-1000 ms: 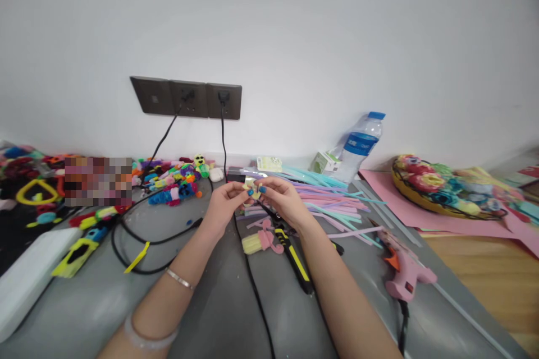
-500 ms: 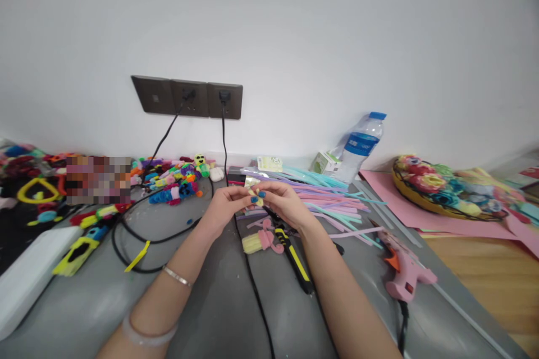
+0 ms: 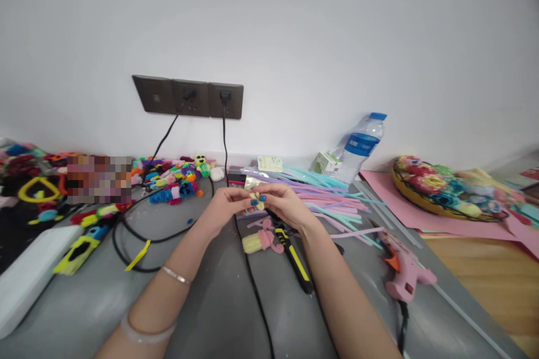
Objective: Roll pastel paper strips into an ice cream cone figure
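Above the table, my left hand (image 3: 224, 210) and my right hand (image 3: 287, 207) meet fingertip to fingertip. Both pinch a small pale yellow pipe-cleaner piece (image 3: 260, 206), mostly covered by the fingers. Just below them lies a pipe-cleaner figure, yellow and pink (image 3: 257, 241). Beside it, partly under my right wrist, is a hand tool with black and yellow handles (image 3: 297, 263); its head is hidden. A spread of pastel pipe cleaners (image 3: 332, 196) reaches out behind and to the right of my right hand.
A pink glue gun (image 3: 405, 277) lies at right, near a water bottle (image 3: 362, 146) and a basket of craft flowers (image 3: 438, 188). Black cables (image 3: 252, 286) cross the grey table. Colourful pipe-cleaner pieces (image 3: 174, 193) and a white box-like object (image 3: 36, 275) occupy the left.
My fingertips have shifted slightly around the yellow piece, and a little more of it shows between them. The things on the table have not moved.
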A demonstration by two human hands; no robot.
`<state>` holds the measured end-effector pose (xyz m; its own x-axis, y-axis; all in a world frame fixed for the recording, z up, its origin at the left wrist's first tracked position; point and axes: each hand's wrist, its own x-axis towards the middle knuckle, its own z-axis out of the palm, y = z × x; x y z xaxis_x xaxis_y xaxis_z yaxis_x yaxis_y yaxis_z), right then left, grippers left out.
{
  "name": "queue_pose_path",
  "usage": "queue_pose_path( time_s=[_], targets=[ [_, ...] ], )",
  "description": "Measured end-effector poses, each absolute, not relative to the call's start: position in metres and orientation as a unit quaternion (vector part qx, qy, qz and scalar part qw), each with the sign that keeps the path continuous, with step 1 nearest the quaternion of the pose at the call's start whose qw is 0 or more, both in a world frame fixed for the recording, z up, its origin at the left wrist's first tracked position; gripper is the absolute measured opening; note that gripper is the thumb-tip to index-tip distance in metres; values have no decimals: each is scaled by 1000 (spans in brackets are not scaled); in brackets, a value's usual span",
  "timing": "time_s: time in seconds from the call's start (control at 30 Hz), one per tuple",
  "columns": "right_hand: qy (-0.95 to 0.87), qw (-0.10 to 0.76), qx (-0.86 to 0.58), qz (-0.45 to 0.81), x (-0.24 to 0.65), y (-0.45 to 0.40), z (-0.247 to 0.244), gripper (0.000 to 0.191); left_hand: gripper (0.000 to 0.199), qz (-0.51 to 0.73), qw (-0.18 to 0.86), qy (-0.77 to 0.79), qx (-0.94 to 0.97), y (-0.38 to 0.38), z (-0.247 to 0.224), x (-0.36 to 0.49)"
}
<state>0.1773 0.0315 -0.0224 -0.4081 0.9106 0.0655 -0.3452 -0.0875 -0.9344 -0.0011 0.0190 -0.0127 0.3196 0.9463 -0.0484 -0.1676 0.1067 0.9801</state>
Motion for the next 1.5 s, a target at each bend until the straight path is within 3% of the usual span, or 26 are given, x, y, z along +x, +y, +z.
queue_pose_path(
  time_s=[0.43, 0.6, 0.83, 1.5],
  targets=[
    [-492, 436, -286, 697, 180, 29, -20, 23, 27, 400, 653, 368, 528, 18, -13, -6],
    [-515, 383, -254, 724, 182, 26, -17, 28, 23, 355, 663, 362, 551, 17, -13, -9],
    [-543, 346, -229, 730, 184, 25, -17, 18, 21, 284, 696, 332, 570, 14, -9, -12],
    [-509, 500, -275, 644, 179, 32, -20, 23, 37, 393, 720, 359, 446, 17, -7, -10]
  ],
)
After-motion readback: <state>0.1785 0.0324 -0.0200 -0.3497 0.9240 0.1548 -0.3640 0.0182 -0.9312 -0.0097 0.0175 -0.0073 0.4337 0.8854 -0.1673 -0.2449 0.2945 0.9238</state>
